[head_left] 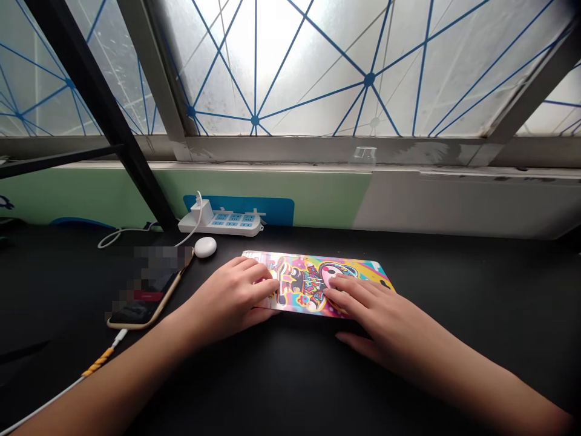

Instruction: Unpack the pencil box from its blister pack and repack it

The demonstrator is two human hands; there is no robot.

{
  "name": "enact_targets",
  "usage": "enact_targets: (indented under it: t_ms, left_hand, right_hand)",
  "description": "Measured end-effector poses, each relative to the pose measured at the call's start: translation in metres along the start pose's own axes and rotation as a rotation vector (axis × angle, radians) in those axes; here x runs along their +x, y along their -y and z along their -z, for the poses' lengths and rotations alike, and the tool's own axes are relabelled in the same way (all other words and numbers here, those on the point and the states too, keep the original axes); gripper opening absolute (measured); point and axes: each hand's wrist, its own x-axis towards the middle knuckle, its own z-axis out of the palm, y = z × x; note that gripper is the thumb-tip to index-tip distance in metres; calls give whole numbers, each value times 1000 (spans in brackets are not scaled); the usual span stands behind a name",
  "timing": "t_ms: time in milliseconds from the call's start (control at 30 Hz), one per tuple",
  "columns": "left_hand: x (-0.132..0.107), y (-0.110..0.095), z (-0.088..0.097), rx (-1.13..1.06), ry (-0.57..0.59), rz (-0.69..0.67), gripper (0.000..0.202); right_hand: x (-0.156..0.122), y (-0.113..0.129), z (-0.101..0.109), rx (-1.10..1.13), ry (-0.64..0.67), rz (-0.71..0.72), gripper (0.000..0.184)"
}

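A flat, rectangular, cartoon-printed booklet (pixel 308 280) with rounded corners lies sideways on the black desk in front of me. Its bright cover shows a character in pink, yellow and black; whether there are pages inside cannot be seen. My left hand (pixel 242 287) holds the left end, fingers bent over the top and thumb at the near edge. On the right part of the cover rest the outstretched fingers of my right hand (pixel 374 306). That hand's thumb is apart from the booklet, close to the desk. Both hands cover portions of the print.
Left of my left hand lies a phone (pixel 147 297) with a white cable (pixel 97 363) plugged in. A small white rounded case (pixel 205 247) sits behind it. Against the wall stands a power strip (pixel 236 225) with a charger (pixel 201 212). A black post (pixel 131 163) rises at the left.
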Motion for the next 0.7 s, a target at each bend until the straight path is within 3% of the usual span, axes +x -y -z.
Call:
enact_targets:
  t_ms: [133,333,433,700]
  left_hand:
    - [0,4,-3,-50,-37,114,37]
    - [-6,21,-7,145,-45,428,48]
    - [-9,30,-7,138,-26,525,51]
    - [-5,27,-7,-392,-6,614,42]
  right_hand:
    - [1,-1,1,36,43,-21,55]
    - [-1,-4,-2,47,103,-39,72]
    - [-3,-8,-3,83,111,-48,74]
    - [-6,-16,3,149,55,-134,56]
